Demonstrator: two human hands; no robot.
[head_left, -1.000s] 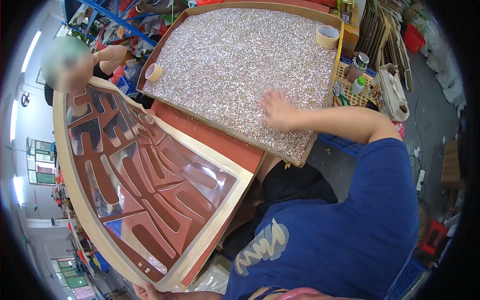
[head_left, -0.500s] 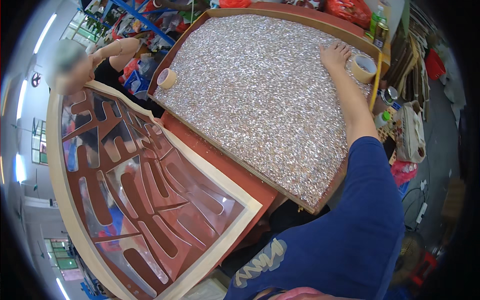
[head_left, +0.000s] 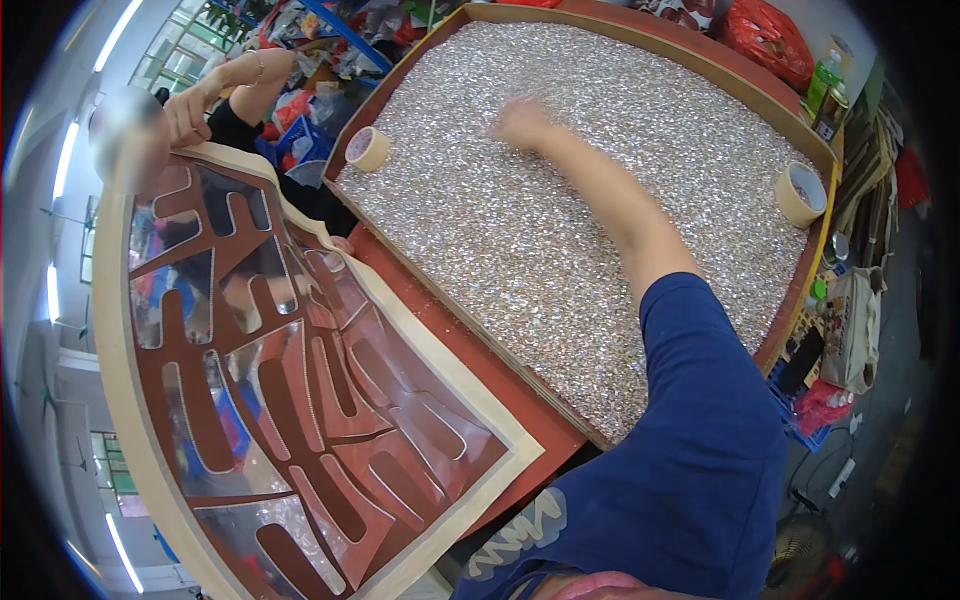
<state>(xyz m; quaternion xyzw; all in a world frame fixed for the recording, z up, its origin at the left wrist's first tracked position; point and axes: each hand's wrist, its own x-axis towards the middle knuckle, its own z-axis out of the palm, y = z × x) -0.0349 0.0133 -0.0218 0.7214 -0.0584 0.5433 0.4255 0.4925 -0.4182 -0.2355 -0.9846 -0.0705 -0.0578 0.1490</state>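
Silvery flakes [head_left: 500,250] — beneath right grip [head_left: 522,124].

Right hand [head_left: 522,124] blurred, outline smeared. Shiny flakes [head_left: 540,230] too small to tell apart. Bordered sheet [head_left: 117,320] cut off by lower edge. Co-worker's head [head_left: 130,140] blurred.

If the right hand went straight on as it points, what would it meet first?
Likely the tray wall at upper left, past glittery flakes; the right hand is blurred, its height unclear.
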